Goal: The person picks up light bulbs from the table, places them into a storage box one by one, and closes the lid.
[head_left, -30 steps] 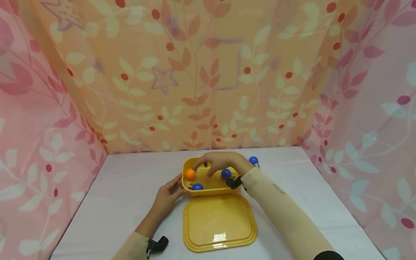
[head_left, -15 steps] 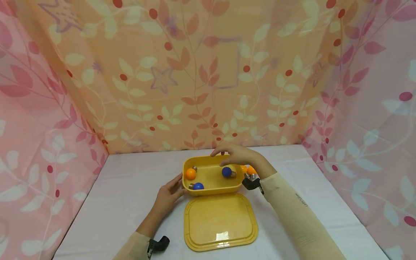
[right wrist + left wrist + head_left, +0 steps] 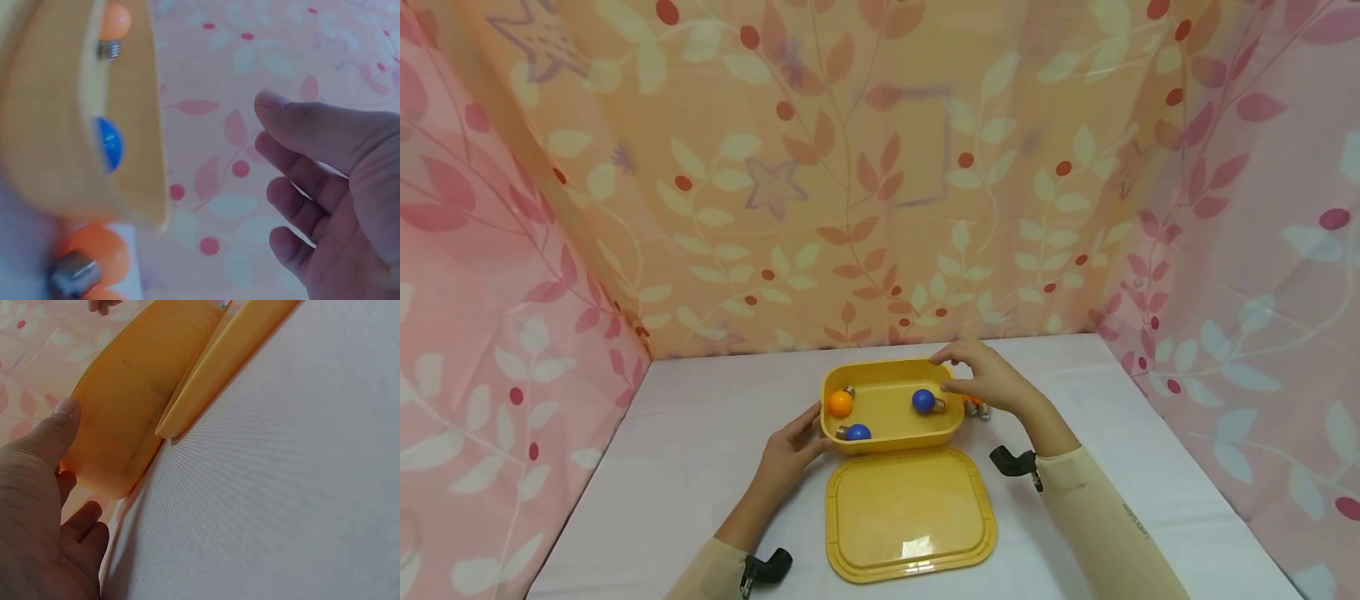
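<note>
My left hand (image 3: 786, 454) holds the left end of a shallow yellow box (image 3: 891, 442), thumb and fingers around its corner; the left wrist view shows the thumb (image 3: 62, 415) against its wall. Inside the box lie an orange light bulb (image 3: 839, 404) at the left, a blue bulb (image 3: 856, 432) along the near wall and another blue bulb (image 3: 923, 401) towards the right. Over the box's right rim hovers my right hand (image 3: 992, 379), fingers loosely bent and nothing in them. Beneath it, outside the box, are orange bulbs (image 3: 103, 253) with metal bases, partly hidden.
A flat yellow lid (image 3: 910, 517) lies on the white tabletop (image 3: 700, 433) just in front of the box. Patterned cloth (image 3: 850, 167) walls in the back and both sides of the table.
My right hand has moved rightward from beside the orange bulb inside the box to above the right rim. A blue bulb seen earlier beyond the box's right side is now hidden. My left hand stays put.
</note>
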`<action>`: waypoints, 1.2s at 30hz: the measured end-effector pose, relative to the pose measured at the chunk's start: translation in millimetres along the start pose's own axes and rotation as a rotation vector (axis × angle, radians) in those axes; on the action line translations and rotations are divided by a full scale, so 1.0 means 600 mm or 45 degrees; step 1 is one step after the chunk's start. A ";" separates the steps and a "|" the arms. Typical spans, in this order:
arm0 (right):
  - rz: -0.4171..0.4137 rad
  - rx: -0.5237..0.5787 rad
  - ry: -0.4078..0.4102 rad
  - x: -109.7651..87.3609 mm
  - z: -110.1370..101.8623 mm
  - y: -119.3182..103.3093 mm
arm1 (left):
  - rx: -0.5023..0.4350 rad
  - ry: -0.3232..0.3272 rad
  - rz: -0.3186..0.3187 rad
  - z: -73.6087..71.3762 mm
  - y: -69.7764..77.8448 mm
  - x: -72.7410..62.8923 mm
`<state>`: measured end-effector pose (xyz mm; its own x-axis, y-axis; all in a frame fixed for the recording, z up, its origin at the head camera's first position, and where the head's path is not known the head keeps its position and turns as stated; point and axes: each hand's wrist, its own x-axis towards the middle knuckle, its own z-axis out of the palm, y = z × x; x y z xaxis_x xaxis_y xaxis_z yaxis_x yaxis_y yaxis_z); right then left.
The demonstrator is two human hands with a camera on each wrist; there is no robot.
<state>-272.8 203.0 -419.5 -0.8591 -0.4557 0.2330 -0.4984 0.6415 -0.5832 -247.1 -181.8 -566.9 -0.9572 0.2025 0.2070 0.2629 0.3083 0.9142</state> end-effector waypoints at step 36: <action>0.626 -0.087 0.235 -0.098 0.023 0.133 | 0.031 0.018 0.054 0.005 0.003 -0.003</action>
<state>-260.4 272.8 -490.6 -0.9964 0.0215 0.0815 -0.0325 0.7938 -0.6073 -244.4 -178.7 -566.5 -0.9468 0.2024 0.2503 0.3058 0.3227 0.8958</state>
